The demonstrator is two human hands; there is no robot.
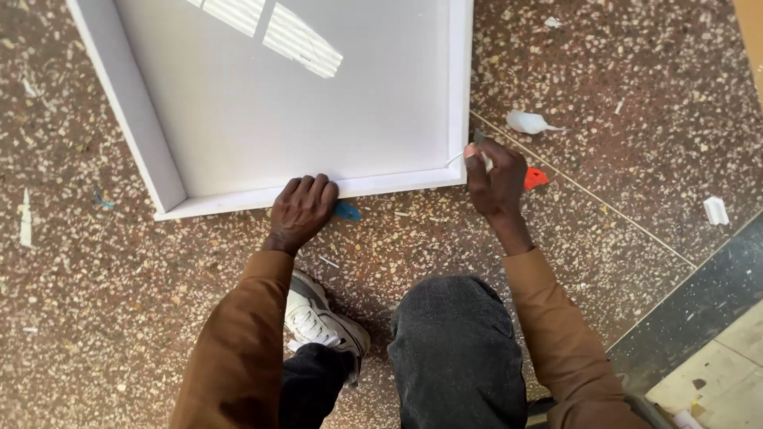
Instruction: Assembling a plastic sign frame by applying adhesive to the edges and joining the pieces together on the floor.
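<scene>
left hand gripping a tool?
No: the left hand lies flat with its fingers over the near edge of the white frame, holding nothing, while the right hand works at the frame's corner.

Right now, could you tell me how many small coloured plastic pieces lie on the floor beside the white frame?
2: a blue piece just right of the left hand, under the white frame's near edge, and a red piece behind the right hand. Others may be hidden beneath the frame.
</scene>
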